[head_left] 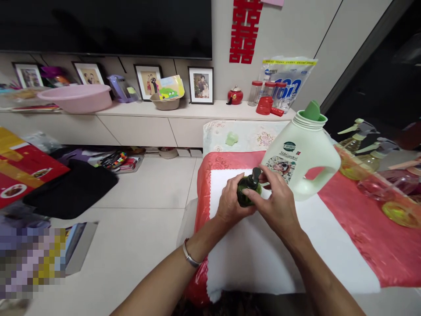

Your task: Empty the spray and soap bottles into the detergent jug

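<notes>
Just left of the SilkGarden detergent jug point(297, 151), the left hand point(230, 199) wraps the dark-green pump bottle point(242, 188) while the right hand point(278, 199) grips around its pump head point(255, 174) — bracing the body upright should keep the right's work square.

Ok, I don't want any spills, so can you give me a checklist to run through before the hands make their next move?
1. Left hand around the dark green pump bottle: ok.
2. Right hand at the pump head: ok.
3. Pump head screwed tight: cannot tell; partly covered.
4. Bottle's fill level: cannot tell.
5. Large pale green jug standing upright: ok.
6. Jug capped: not ok; the green spout shows uncovered.
</notes>
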`<state>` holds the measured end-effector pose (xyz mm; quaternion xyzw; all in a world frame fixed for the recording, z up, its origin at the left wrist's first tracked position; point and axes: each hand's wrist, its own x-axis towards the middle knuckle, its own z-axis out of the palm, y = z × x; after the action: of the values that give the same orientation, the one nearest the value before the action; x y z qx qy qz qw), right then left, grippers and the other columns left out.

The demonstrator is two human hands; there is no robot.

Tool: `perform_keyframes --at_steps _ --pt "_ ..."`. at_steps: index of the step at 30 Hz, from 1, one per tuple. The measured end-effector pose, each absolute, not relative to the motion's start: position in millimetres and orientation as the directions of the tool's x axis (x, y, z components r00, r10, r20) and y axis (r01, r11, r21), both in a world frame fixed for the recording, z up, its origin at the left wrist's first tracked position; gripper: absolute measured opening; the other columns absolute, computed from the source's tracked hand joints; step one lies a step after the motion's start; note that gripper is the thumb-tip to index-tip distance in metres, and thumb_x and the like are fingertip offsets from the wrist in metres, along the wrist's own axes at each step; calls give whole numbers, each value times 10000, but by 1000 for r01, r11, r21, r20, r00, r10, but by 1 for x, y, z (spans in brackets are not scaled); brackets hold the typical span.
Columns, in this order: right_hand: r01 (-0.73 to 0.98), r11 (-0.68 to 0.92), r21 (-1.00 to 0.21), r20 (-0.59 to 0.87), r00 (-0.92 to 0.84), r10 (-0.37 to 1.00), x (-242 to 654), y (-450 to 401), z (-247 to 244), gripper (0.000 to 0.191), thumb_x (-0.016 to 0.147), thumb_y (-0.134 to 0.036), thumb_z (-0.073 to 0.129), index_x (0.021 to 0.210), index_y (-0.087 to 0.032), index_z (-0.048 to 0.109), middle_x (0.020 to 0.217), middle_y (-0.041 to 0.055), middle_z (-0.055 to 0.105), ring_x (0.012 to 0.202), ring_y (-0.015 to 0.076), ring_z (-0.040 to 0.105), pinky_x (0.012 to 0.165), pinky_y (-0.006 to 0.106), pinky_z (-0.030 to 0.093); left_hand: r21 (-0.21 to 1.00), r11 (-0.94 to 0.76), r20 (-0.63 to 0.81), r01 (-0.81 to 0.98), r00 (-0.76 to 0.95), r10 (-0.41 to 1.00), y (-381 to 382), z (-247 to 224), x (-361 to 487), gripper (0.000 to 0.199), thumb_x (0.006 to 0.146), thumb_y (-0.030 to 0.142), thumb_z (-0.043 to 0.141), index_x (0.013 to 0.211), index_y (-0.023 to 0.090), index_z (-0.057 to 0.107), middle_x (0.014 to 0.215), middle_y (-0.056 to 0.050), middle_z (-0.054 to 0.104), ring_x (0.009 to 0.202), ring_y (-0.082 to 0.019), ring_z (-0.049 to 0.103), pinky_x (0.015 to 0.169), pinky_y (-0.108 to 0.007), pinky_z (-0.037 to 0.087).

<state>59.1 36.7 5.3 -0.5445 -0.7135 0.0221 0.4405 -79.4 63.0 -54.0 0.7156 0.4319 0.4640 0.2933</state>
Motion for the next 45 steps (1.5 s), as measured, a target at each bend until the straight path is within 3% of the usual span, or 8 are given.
perform_keyframes --at_steps 5,10,19,23,27,35,41,45 --pt "816 366 -448 670 36 742 52 48 3 587 991 -573 542 1343 -103 573 990 68 602 852 156 587 792 306 515 811 -441 396 385 194 897 63 -53 -79 858 674 324 813 1418 181 409 1374 -169 591 1290 -362 575 1110 -506 461" --pt "796 351 -493 645 64 761 54 48 5 665 940 -568 572 1405 -93 555 1009 68 629 860 160 618 782 284 538 796 -474 433 376 194 880 65 -57 -79 885 642 344 850 1409 224 423 1364 -136 603 1275 -345 585 1100 -514 470" --pt "433 348 -831 383 -7 924 65 47 -1 773 899 -491 676 1563 -212 395 1378 76 507 1219 206 570 1062 386 513 799 -465 429 381 179 885 64 -56 -77 888 621 279 856 1391 228 417 1344 -129 625 1241 -347 611 1049 -564 491" --pt "448 272 -852 358 117 926 58 51 2 975 762 -569 784 1566 -166 406 1317 111 526 1090 236 614 999 429 539 788 -474 443 393 172 880 64 -58 -77 900 622 298 862 1396 217 410 1353 -140 616 1255 -348 603 1059 -553 484" --pt "480 270 -835 394 179 901 55 55 2 1011 746 -573 789 1575 -149 395 1232 119 565 1037 240 621 981 435 532 781 -466 434 415 175 884 65 -61 -77 944 605 319 879 1413 219 400 1362 -137 606 1269 -351 593 1066 -541 483" --pt "208 360 -909 370 9 929 64 52 -6 1003 865 -441 726 1650 -197 152 1162 67 565 1166 184 563 1080 378 458 789 -463 437 405 160 885 64 -60 -76 936 608 321 887 1402 226 402 1328 -123 628 1234 -334 614 1043 -534 488" --pt "390 320 -863 402 149 903 58 57 -3 1100 734 -495 816 1630 -157 276 1048 50 531 1022 177 555 1052 406 464 784 -469 440 407 168 882 64 -61 -77 939 602 312 882 1400 215 397 1347 -133 618 1259 -340 600 1057 -533 479" --pt "364 350 -863 411 102 906 58 55 -1 1044 805 -454 761 1648 -170 214 1074 55 564 1058 182 566 1087 406 448 788 -461 435 408 160 886 64 -61 -76 941 607 308 878 1408 225 392 1348 -126 617 1256 -338 602 1052 -537 480"
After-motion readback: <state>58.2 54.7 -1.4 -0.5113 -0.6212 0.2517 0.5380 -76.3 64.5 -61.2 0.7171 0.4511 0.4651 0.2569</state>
